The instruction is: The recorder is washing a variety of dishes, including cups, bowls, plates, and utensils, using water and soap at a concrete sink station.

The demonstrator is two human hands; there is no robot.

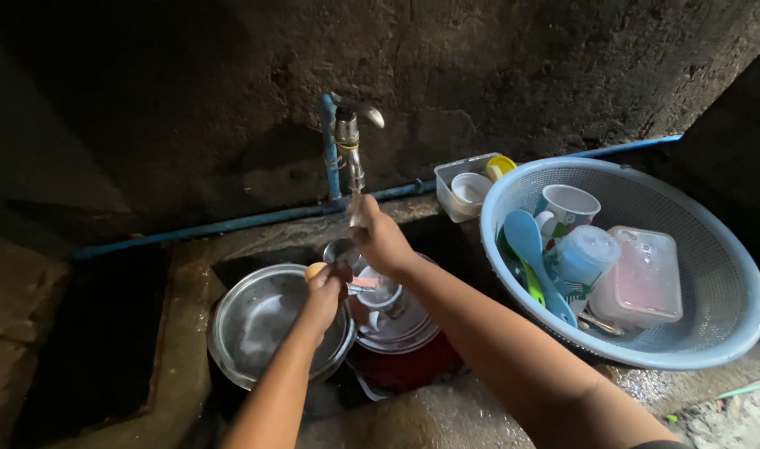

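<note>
My right hand (381, 239) is closed on the handle of a metal ladle (341, 250), held under the steel tap (347, 133) above the sink. My left hand (323, 293) grips a small orange sponge (314, 269) and presses it against the ladle's round bowl. Both hands meet over the sink, just above a large steel bowl (259, 328) and a glass lid (394, 320) that lies on a red pot (409, 366).
A pale blue plastic basket (729, 274) stands at the right with a white mug (569, 206), a blue ladle (529, 245), a lidded cup (583, 258) and a clear box (646, 278). A small white tub (467, 189) sits by the wall. A blue pipe (230, 223) runs along the dark concrete wall.
</note>
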